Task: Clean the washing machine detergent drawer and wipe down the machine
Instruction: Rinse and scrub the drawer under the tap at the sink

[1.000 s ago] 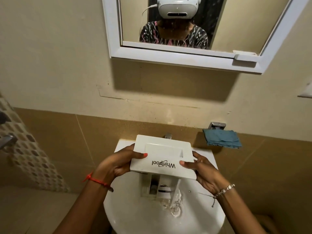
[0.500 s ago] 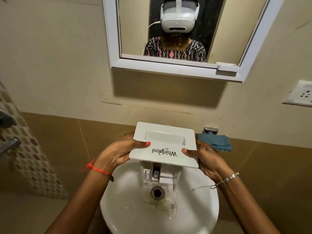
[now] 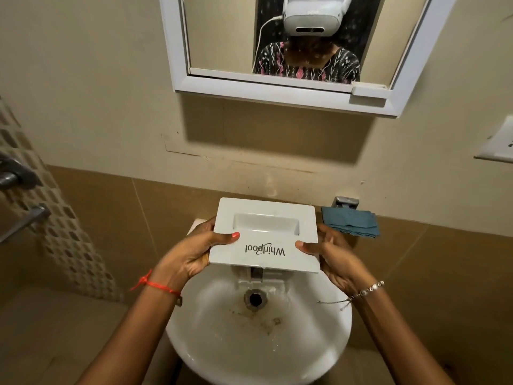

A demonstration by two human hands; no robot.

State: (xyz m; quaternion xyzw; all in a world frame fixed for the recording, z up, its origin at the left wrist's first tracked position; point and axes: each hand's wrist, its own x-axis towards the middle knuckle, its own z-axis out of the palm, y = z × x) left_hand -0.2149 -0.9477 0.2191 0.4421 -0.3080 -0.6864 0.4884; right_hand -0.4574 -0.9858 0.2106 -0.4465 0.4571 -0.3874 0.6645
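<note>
Head view, left hand (image 3: 191, 252) and right hand (image 3: 333, 255) pinching detergent drawer (image 3: 265, 234) over sink (image 3: 305, 343)

The white washbasin (image 3: 319, 365) is wall-mounted and acts as the carrying surface. Brown staining surrounds the central drain (image 3: 253, 298) in its bowl. Right of the basin, a folded blue cloth (image 3: 351, 224) rests at the top edge of the brown wall tiling (image 3: 444, 259), just below a metal bracket (image 3: 345, 202).
</note>
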